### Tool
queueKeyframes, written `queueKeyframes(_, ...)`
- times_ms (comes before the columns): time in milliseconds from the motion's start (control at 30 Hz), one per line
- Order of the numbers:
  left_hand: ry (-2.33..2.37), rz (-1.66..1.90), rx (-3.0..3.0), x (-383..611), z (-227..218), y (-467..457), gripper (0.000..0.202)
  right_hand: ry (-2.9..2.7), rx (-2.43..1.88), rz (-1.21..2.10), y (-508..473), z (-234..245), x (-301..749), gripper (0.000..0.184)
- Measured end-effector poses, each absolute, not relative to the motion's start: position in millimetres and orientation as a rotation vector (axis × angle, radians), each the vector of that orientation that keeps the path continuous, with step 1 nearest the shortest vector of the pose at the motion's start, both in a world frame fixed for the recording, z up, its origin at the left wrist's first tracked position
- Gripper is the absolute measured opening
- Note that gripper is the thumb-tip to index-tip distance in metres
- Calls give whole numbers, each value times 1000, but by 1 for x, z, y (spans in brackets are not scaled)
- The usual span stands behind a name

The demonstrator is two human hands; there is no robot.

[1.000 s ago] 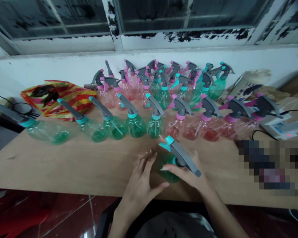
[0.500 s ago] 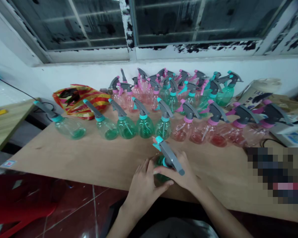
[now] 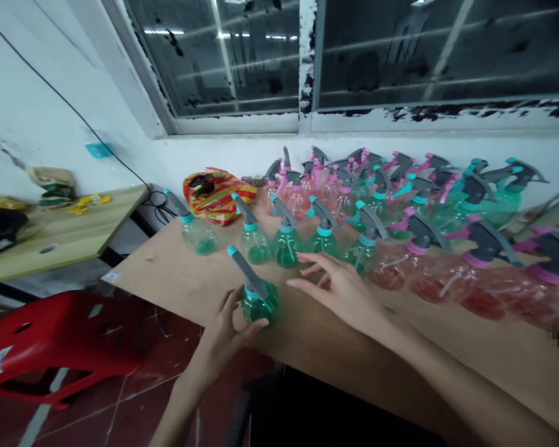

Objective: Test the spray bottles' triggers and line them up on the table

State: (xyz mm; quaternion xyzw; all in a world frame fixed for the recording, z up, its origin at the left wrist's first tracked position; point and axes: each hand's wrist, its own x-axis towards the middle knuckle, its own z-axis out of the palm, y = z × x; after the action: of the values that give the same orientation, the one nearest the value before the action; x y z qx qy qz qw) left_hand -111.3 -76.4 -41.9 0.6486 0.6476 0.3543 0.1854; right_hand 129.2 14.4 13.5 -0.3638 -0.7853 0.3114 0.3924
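My left hand [image 3: 224, 333] is wrapped round the base of a green spray bottle [image 3: 259, 300] with a grey trigger and teal nozzle, upright near the front edge of the wooden table [image 3: 177, 279]. My right hand [image 3: 341, 287] hovers just right of it, fingers stretched out and apart, holding nothing. Right behind stands a row of green spray bottles [image 3: 285, 242] continuing rightward into pink spray bottles [image 3: 419, 261].
More pink and green bottles [image 3: 377, 180] crowd the back by the wall under the window. A red-and-yellow striped bag [image 3: 217, 192] lies at the table's back left. A red plastic stool [image 3: 56, 341] stands on the floor at left, beside a second wooden table [image 3: 51, 233].
My right hand let go of the bottle's trigger head and opened beside it. My left hand now grips the bottle. The view swung to the left.
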Motion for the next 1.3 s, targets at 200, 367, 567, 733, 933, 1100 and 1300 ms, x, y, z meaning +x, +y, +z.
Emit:
queueKeyframes(200,1905,1332,1684,-177,-52,-47,60,-2017,-986,713,45,30,65,47)
queueKeyframes(367,1987,1370,1681,-213,-56,-9,57,-2027,-1039,494,65,33,27,51)
queueKeyframes(567,2109,1337,1740,-233,-55,22,59,-2046,-1113,358,85,44,0,49)
queueKeyframes(733,2208,1257,1818,-236,-52,34,61,-2110,-1225,288,92,47,-18,47)
queueKeyframes(933,2287,1213,1873,-238,-46,41,62,-2164,-1285,175,92,45,-27,33)
queueKeyframes(1100,2304,1214,1857,-238,-44,39,60,-2195,-1261,118,85,47,-23,34)
queueKeyframes(1300,2275,1291,1810,-219,-38,17,57,-2253,-1178,79,58,47,-6,30)
